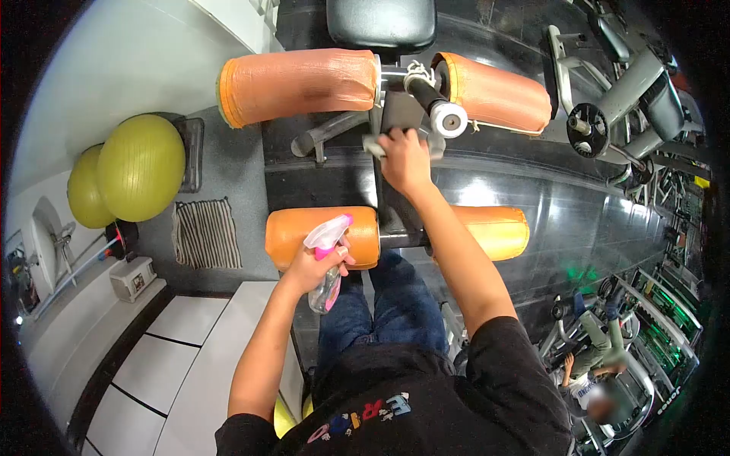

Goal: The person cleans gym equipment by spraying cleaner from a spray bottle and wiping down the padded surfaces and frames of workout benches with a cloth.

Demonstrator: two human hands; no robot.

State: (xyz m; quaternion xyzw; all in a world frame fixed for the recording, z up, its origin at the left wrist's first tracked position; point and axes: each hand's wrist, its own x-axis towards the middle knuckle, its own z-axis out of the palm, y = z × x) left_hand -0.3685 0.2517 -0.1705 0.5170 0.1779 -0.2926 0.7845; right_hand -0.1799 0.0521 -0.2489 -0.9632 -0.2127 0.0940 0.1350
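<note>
My left hand (314, 267) is wrapped round a clear spray bottle (325, 292) with a pink and white nozzle, just above the near orange roller pad (293, 228). Farther forward, my right hand (407, 161) presses a greyish cloth (434, 144) against the middle of the exercise machine, below its white-capped post (449, 120). The cloth is slightly blurred and partly hidden under my fingers. Two far roller pads, a left one (300, 83) and a right one (498, 91), flank that post. Another near pad (490, 230) lies beyond my right forearm.
A black padded seat (382, 23) is at the top. Yellow-green exercise balls (142, 167) and a striped mat (207, 234) lie to the left. Weight equipment (608, 114) stands at right. Another person (593, 380) is at the lower right among machines. White cabinets (182, 365) stand lower left.
</note>
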